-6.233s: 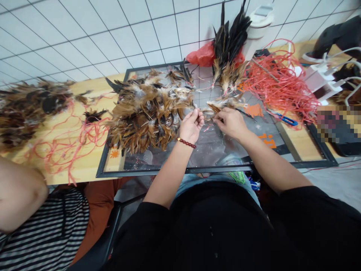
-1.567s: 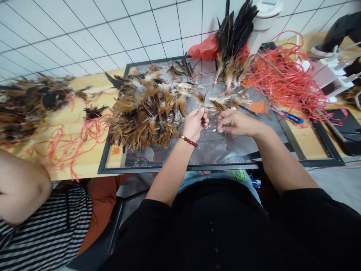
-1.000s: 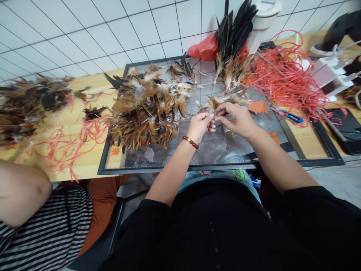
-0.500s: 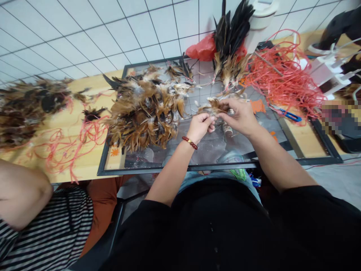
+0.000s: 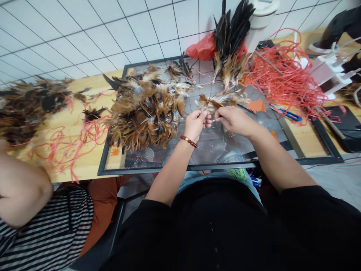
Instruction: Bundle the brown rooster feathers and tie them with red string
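Note:
My left hand (image 5: 197, 122), with a red bead bracelet at its wrist, pinches the base of a small brown feather tuft (image 5: 205, 103) that points up and away from me. Close on its right, my right hand (image 5: 230, 118) is closed, knuckles up; what its fingertips hold is too small to make out. Beyond my right hand lie loose brown feathers (image 5: 227, 98). A large pile of brown feathers (image 5: 149, 113) covers the left part of the black-framed glass panel (image 5: 203, 145).
Tangled pink strips (image 5: 284, 75) and a blue cutter (image 5: 290, 114) lie on the right. Long black feathers (image 5: 232, 28) stand at the back beside a red bag (image 5: 201, 48). At the left are more feathers (image 5: 31, 105), pink strips (image 5: 56, 148) and a person's arm (image 5: 21, 184).
My right hand has turned from spread fingers around the feathers to a closed, knuckles-up pose, lower down. My left hand has shifted slightly left and up. The neighbouring person's arm has moved a little.

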The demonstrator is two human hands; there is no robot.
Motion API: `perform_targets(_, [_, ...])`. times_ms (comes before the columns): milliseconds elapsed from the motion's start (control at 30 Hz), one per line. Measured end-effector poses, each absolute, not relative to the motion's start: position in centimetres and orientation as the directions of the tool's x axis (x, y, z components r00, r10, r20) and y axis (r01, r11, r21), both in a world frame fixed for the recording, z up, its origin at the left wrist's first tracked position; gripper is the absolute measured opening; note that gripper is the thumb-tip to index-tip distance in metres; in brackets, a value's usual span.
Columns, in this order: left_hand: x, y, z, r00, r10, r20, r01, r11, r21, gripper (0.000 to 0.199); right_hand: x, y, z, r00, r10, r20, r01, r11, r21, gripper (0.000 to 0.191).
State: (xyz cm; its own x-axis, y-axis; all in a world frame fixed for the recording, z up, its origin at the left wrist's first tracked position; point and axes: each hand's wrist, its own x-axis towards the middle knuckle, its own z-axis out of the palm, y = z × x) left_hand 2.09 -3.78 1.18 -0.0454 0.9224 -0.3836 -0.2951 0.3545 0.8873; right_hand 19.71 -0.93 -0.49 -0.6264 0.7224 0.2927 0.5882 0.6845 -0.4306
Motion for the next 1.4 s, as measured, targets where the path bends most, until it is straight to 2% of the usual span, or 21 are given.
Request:
perform_targets(167, [2.1,-4.0,0.9,0.047,0.917,-0.397,-0.268,0.394,0.879,0.02,19.8,-1.1,-0.5,-0.525,0.731,0.437,0.632,0.678,-0.375,0.02])
perform_targets(333, [1.9,-4.2,0.8,0.159,0.903,-0.398,-0.241,0.427,0.872,0.021,19.7,-1.2,-0.6,-0.53,0.704,0.472,0.644,0.697,-0.316,0.019])
perform_targets(467, [1.4,-4.1,1.2,0.232,0.869,-0.437,-0.236,0.486,0.842,0.019,19.9,-1.2,-0.4,-0.427,0.747,0.509,0.654,0.644,-0.396,0.019])
perform_targets(567, [1.2,-4.0,1.6,0.26,0.857,-0.445,-0.272,0.508,0.818,0.015,20.1,-0.9,-0.2,-0.216,0.818,0.532,0.639,0.531,-0.557,0.022])
perform_targets(633, [1.1,-4.0,1.8,0.267,0.856,-0.443,-0.312,0.511,0.801,0.016,20.2,-0.7,-0.2,-0.113,0.881,0.459,0.532,0.443,-0.721,0.027])
perform_targets(667, [1.1,-4.0,1.8,0.277,0.853,-0.443,-0.327,0.517,0.791,0.018,20.2,-0.6,-0.2,-0.117,0.915,0.387,0.449,0.396,-0.801,0.032])
perform_targets(733, [1.1,-4.0,1.7,0.32,0.837,-0.444,-0.329,0.538,0.776,0.02,19.9,-0.5,-0.1,-0.237,0.947,0.218,0.278,0.281,-0.918,0.041])
perform_targets(800, [1.1,-4.1,1.5,0.387,0.804,-0.451,-0.291,0.571,0.768,0.019,19.5,-0.7,0.2,-0.382,0.919,0.098,0.156,0.169,-0.973,0.05])
perform_targets(900, [0.9,-4.1,1.2,0.479,0.745,-0.463,-0.223,0.614,0.757,0.015,19.0,-1.2,0.6,-0.475,0.879,0.023,0.054,0.056,-0.997,0.057])
perform_targets(1067, [0.8,-4.3,1.1,0.538,0.729,-0.422,-0.226,0.608,0.761,0.017,19.0,-1.3,0.6,-0.405,0.914,-0.009,0.049,0.012,-0.999,0.052])
perform_targets(1267, [2.1,-4.7,0.8,0.346,0.85,-0.397,-0.103,0.455,0.885,0.021,18.7,-1.0,0.1,-0.342,0.94,-0.016,0.099,0.019,-0.995,0.051])
perform_targets(1400, [2.4,-4.7,1.1,0.25,0.893,-0.374,-0.162,0.419,0.893,0.023,20.7,-0.7,1.1,-0.286,0.956,0.07,0.163,0.12,-0.979,0.05])
